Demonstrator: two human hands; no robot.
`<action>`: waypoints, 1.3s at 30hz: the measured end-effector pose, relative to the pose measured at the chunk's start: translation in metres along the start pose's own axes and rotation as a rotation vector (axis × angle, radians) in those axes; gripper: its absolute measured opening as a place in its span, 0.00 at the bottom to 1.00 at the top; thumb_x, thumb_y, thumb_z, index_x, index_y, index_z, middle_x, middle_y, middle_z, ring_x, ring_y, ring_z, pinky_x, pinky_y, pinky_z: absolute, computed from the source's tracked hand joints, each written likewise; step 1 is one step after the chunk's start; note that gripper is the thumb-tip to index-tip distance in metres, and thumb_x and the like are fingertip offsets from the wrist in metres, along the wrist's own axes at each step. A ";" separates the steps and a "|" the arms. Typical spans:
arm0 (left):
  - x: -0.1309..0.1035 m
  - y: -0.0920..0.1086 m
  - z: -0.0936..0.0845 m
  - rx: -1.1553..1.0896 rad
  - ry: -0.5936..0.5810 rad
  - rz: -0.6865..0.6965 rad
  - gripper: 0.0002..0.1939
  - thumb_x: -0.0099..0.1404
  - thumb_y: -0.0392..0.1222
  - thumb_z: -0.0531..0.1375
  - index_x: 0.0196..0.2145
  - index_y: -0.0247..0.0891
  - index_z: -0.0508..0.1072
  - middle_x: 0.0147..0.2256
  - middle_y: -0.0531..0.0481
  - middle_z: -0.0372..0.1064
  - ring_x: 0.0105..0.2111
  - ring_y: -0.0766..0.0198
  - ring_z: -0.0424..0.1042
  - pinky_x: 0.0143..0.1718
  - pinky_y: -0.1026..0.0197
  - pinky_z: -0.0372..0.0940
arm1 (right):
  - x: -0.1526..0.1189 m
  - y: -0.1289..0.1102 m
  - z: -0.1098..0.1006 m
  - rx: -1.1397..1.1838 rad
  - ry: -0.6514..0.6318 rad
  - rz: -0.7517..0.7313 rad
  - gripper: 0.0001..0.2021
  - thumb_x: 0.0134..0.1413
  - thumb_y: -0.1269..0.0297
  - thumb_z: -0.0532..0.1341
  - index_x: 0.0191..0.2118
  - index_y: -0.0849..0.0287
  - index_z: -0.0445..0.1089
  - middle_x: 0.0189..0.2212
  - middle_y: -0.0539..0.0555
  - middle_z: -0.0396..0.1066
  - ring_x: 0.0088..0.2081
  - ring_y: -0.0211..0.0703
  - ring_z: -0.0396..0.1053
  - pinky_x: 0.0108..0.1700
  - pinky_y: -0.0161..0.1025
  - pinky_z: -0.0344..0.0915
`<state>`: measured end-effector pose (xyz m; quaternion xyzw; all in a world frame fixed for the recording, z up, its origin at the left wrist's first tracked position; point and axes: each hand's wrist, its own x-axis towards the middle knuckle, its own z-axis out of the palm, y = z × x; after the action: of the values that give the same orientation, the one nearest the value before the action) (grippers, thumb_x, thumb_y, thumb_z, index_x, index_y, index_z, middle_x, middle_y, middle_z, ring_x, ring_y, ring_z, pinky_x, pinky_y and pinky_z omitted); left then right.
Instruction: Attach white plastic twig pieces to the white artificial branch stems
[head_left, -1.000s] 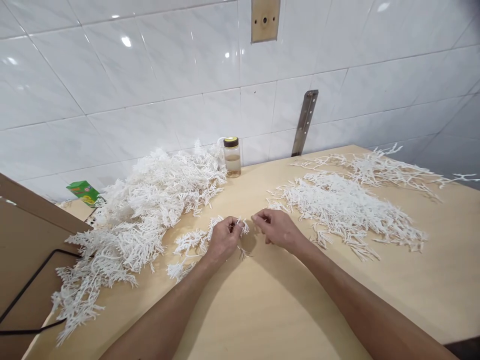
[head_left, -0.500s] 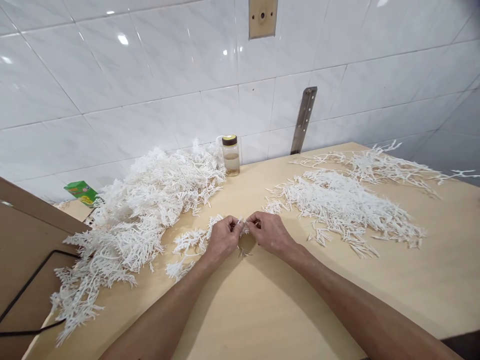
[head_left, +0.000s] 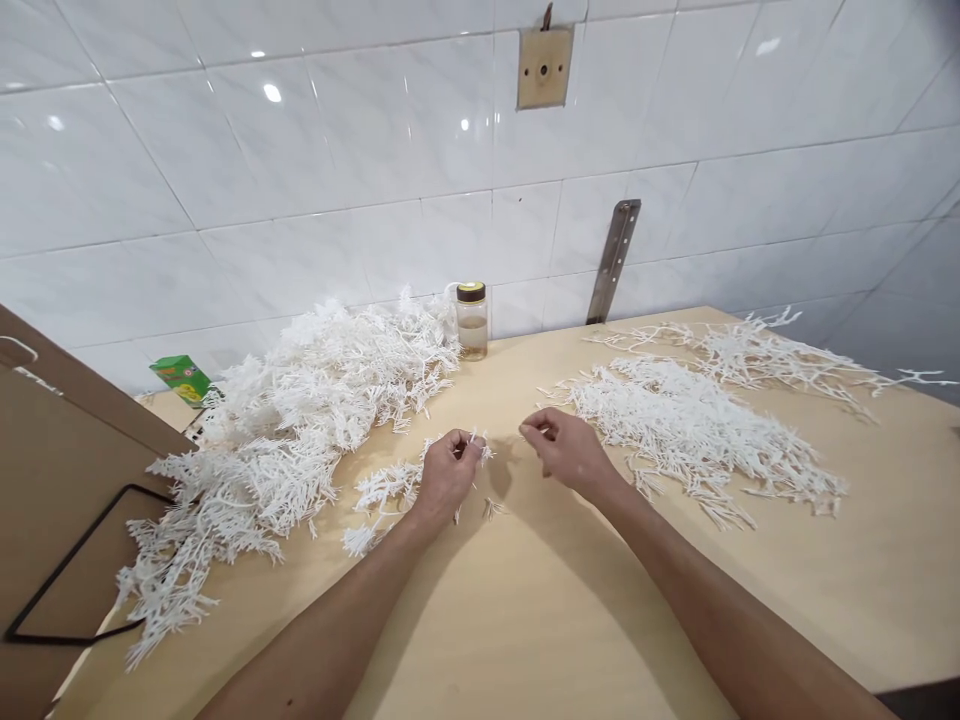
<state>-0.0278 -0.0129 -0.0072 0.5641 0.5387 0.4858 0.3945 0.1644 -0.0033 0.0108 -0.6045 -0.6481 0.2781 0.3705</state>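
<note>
My left hand is closed in a pinch on a white artificial sprig, its small tips showing past thumb and forefinger. My right hand is apart from it, to the right, with thumb and fingertips pressed together; anything between them is too small to make out. A white branched stem lies on the table, partly behind my left hand and wrist. One tiny loose piece rests on the wood below the gap between my hands.
A big heap of white sprigs covers the left side. To the right lies a flatter pile of pieces, with bare white stems behind it. A lidded jar of liquid stands by the wall. A green box is far left.
My right hand has pulled away from my left, moving right. The left hand keeps hold of the sprig. The view has shifted slightly.
</note>
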 end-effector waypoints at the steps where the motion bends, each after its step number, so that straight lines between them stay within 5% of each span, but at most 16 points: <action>1: 0.000 0.000 0.000 -0.009 0.003 0.005 0.14 0.59 0.51 0.60 0.26 0.38 0.68 0.19 0.58 0.60 0.20 0.70 0.57 0.24 0.66 0.54 | -0.003 -0.004 0.004 0.100 -0.122 0.016 0.12 0.58 0.56 0.57 0.39 0.60 0.69 0.31 0.53 0.73 0.18 0.35 0.67 0.21 0.35 0.64; 5: 0.002 -0.001 0.000 0.006 -0.024 -0.001 0.13 0.59 0.50 0.60 0.26 0.37 0.70 0.19 0.56 0.63 0.20 0.69 0.60 0.24 0.65 0.56 | -0.015 -0.014 0.020 0.267 -0.348 -0.022 0.15 0.55 0.53 0.61 0.42 0.59 0.69 0.29 0.50 0.72 0.16 0.34 0.67 0.17 0.33 0.65; 19: 0.002 0.000 0.000 0.024 -0.046 0.002 0.13 0.60 0.50 0.60 0.27 0.37 0.71 0.20 0.55 0.64 0.19 0.69 0.60 0.23 0.65 0.55 | -0.015 -0.013 0.025 0.236 -0.127 -0.043 0.07 0.54 0.62 0.58 0.34 0.58 0.70 0.24 0.48 0.71 0.14 0.33 0.66 0.17 0.31 0.65; 32: 0.006 -0.004 0.002 -0.081 -0.052 -0.005 0.10 0.53 0.44 0.63 0.31 0.36 0.70 0.24 0.55 0.66 0.21 0.70 0.61 0.24 0.66 0.57 | -0.013 -0.011 0.027 0.327 -0.157 0.030 0.07 0.55 0.61 0.58 0.36 0.58 0.67 0.20 0.45 0.67 0.15 0.34 0.67 0.17 0.30 0.62; 39: 0.000 -0.001 0.003 -0.042 -0.130 0.025 0.08 0.54 0.41 0.62 0.33 0.37 0.69 0.24 0.56 0.64 0.22 0.71 0.61 0.25 0.67 0.56 | -0.013 -0.014 0.015 0.386 -0.286 0.079 0.16 0.58 0.49 0.58 0.39 0.59 0.69 0.28 0.49 0.71 0.18 0.34 0.71 0.18 0.29 0.61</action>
<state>-0.0253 -0.0130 -0.0093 0.5928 0.4946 0.4640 0.4344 0.1440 -0.0167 0.0123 -0.5020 -0.6046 0.4937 0.3724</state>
